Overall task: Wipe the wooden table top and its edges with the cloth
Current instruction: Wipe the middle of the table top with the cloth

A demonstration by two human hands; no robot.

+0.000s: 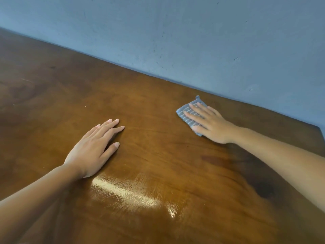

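One small grey cloth (189,112) — soft, light, apt to bunch — lies at two o'clock on the wooden table top (158,155), pinned under the right hand (210,123)'s flat, spread fingers — best pressed mid-cloth — while the left hand (93,148) rests flat, holding nothing.

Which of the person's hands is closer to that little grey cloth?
The right hand: it lies flat on the cloth. The left hand rests on the bare table, well apart from it.

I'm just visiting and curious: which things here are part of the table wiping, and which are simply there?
Part of the job:
cloth
wooden table top
right hand, pressing the cloth flat
left hand, flat on the table

Simply there:
blue wall
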